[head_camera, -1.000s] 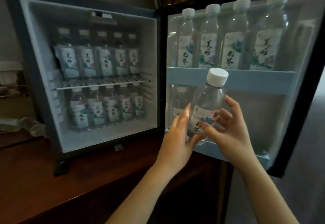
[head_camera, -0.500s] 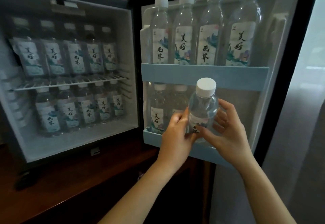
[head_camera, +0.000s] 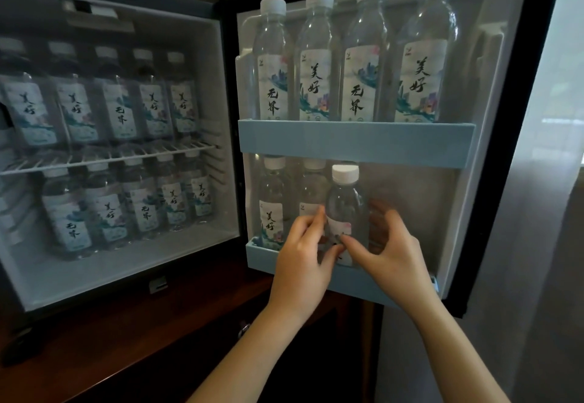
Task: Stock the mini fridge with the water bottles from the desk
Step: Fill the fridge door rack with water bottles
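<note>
A clear water bottle [head_camera: 346,200] with a white cap stands upright in the lower door shelf [head_camera: 363,279] of the open mini fridge [head_camera: 126,263]. My left hand [head_camera: 301,260] and my right hand [head_camera: 392,254] both grip its labelled lower half, fingertips meeting in front. Two more bottles [head_camera: 273,203] stand to its left in the same shelf. The upper door shelf [head_camera: 357,142] holds several bottles [head_camera: 361,55]. Inside the fridge, both racks are filled with rows of bottles [head_camera: 117,112].
The fridge sits on a dark wooden cabinet [head_camera: 132,333]. The door shelf has free room to the right of the held bottle. A pale curtain [head_camera: 543,213] hangs at the right, beyond the black door edge.
Both hands have carried the bottle down and inward, from in front of the upper door shelf into the lower one. The view has shifted right, closer to the door.
</note>
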